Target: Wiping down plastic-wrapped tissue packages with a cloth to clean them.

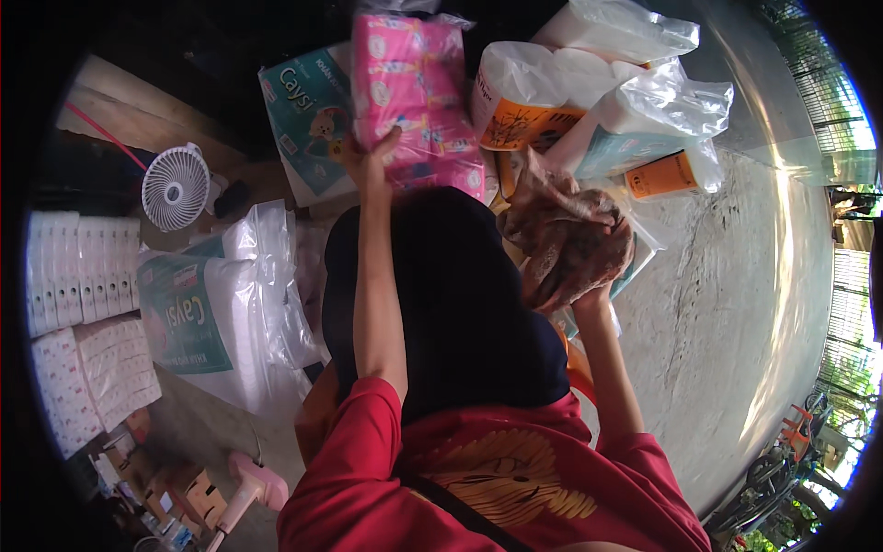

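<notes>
My left hand point(370, 161) grips the lower left edge of a pink plastic-wrapped tissue pack point(418, 92), its thumb lying over the wrapping. The pack stands upright just beyond my knees. In my right hand point(593, 296) is a crumpled brown patterned cloth point(570, 235), bunched up beside my right knee; it hides most of the fingers. A green and white towel pack point(303, 120) leans behind the pink pack on the left. To the right of it stand paper rolls in clear plastic with an orange label point(515, 124).
More plastic-wrapped towel packs point(635, 120) are piled at the far right. A towel pack point(221, 308) lies left of my legs, near a white round fan point(175, 189). Stacked white packs point(87, 276) line the left side. Concrete floor point(736, 304) stretches to the right.
</notes>
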`<state>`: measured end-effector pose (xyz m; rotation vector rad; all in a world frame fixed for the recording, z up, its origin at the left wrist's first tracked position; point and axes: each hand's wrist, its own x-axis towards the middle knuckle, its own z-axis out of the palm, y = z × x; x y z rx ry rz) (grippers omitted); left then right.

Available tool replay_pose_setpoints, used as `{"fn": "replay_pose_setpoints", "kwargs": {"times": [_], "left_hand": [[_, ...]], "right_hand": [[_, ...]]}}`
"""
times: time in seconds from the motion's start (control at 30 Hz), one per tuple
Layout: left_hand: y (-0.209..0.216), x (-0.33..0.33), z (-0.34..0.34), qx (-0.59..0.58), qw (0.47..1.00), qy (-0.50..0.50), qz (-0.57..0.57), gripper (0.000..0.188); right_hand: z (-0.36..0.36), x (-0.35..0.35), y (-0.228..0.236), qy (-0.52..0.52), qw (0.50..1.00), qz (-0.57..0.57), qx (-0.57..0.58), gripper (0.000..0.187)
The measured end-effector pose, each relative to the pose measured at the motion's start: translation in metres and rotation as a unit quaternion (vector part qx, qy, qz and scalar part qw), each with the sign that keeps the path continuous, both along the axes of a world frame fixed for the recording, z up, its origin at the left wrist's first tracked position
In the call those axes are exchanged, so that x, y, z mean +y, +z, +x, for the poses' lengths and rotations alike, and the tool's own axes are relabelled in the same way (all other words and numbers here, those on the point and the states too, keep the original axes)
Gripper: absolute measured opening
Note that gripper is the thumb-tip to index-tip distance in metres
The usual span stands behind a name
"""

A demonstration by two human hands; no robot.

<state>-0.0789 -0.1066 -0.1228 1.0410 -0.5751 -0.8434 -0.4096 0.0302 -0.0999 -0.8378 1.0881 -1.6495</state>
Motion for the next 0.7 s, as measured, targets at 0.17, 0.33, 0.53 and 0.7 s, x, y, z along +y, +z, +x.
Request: {"fn": "replay_pose_setpoints", "kwargs": {"times": [0.17, 0.33, 0.53, 0.7], "left_hand": [[0.013, 0.004, 0.019, 0.071, 0.997, -0.020, -0.007, 0.072], [0.043, 0.011, 0.010, 0.046, 0.997, -0.014, -0.064, 0.069], [0.130, 0.027, 0.034, 0.093, 0.985, 0.002, -0.148, 0.058], [0.190, 0.071, 0.059, 0.158, 0.958, -0.116, -0.208, 0.047]], "right_hand": [[-0.017, -0.005, 0.008, 0.006, 0.956, 0.061, -0.286, 0.037], [-0.012, 0.005, 0.017, 0.040, 0.942, 0.075, -0.324, 0.037], [-0.005, 0.007, 0.019, 0.053, 0.954, 0.086, -0.284, 0.037], [0.012, 0.004, 0.033, 0.041, 0.987, 0.059, -0.142, 0.038]]}}
